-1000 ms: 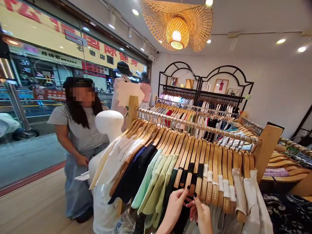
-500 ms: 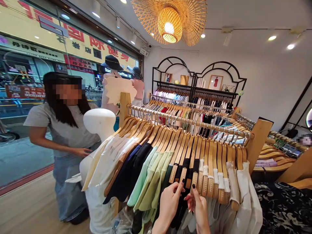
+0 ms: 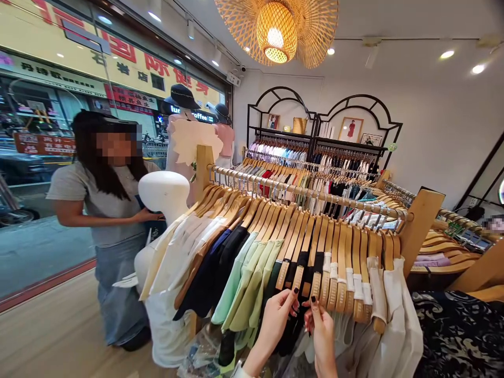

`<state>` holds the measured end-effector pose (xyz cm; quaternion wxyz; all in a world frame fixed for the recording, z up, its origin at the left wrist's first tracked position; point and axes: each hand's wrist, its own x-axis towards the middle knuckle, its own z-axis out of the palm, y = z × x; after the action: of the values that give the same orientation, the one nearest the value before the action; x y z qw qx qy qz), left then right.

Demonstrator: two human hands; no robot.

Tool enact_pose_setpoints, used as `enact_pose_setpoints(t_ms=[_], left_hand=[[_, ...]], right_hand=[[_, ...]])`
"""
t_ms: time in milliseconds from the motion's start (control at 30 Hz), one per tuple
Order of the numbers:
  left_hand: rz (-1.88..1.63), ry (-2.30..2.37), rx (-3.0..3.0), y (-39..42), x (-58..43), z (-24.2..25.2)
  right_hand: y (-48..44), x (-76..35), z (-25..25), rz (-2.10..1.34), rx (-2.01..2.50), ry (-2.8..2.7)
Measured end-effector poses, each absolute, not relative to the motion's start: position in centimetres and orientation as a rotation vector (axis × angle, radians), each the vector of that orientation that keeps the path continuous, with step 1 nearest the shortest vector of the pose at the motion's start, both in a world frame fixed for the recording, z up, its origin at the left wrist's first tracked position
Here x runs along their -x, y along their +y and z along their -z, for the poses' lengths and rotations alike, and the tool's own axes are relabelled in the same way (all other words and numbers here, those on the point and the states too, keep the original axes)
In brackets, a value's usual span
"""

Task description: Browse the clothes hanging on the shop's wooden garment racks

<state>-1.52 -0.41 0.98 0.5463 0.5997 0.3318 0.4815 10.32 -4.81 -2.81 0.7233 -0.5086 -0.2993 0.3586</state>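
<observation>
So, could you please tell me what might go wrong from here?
The hangers crowd together, so moving one could drag its neighbours. Black bands sit near their ends; a tug from the left hand or right hand, both close by, might slip one off.

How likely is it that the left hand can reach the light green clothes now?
Probably yes: the left hand is close to the light green clothes, and only a dark garment seems to hang between them.
</observation>
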Motion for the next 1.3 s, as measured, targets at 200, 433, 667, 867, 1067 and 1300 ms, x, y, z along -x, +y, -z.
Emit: enact_pose_setpoints(t_ms=[200,433,667,867,1067,1300], left_hand=[[-1.142,0.778,-1.438,-0.4,1.7,-0.7],[-1.136,0.756,-1.414,-0.4,1.9,-1.0],[-1.120,0.767,-1.393,-0.2,1.8,-0.7],[-1.105,0.775,-1.382,-0.2,1.8,-0.7],[-1.069,0.766,-1.364,-0.4,2.0,-1.1],[-1.052,0.765,-1.346,-0.1,1.9,-1.0]], right_hand=[[-5.0,-9.8,3.4,-0.749,1.111,-0.606],[-5.2,-9.5,3.6,-0.700,1.123,-0.588],[-5.5,-9.5,4.1,-0.707,1.131,-0.618],[-6.0,-9.5,3.8,-0.658,1.147,-0.635],[-6.1,-9.5,3.7,-0.687,1.160,-0.620],[-5.7,-9.5,4.2,-0.704,1.157,-0.624]])
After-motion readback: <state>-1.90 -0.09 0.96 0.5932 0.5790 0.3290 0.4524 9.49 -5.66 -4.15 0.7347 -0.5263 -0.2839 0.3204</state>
